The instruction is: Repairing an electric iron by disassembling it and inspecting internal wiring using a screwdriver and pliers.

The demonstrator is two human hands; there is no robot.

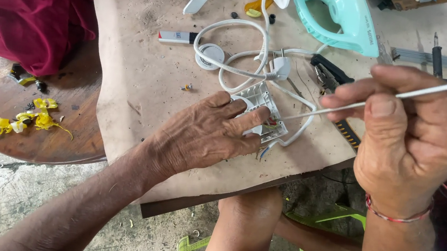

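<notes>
Your right hand (413, 138) is nearest the camera, closed around a thin light-coloured rod (401, 95) pinched between thumb and forefinger, its tip reaching down to the open white socket housing (262, 110). Your left hand (206, 135) lies flat on that housing, fingers spread and pressing it to the brown sheet (141, 74) that covers the counter, near its front edge. By the look of it you are in the middle of working on the wiring inside the housing, where small coloured wire ends show by the tip; the next move seems to call for a steady hold and a careful tip, since the opening is small. Beyond, the white cable (241, 51) loops to a white plug (279, 66), with pliers (331, 76) just beside it, and furthest off stands a mint-green iron (343, 19)
</notes>
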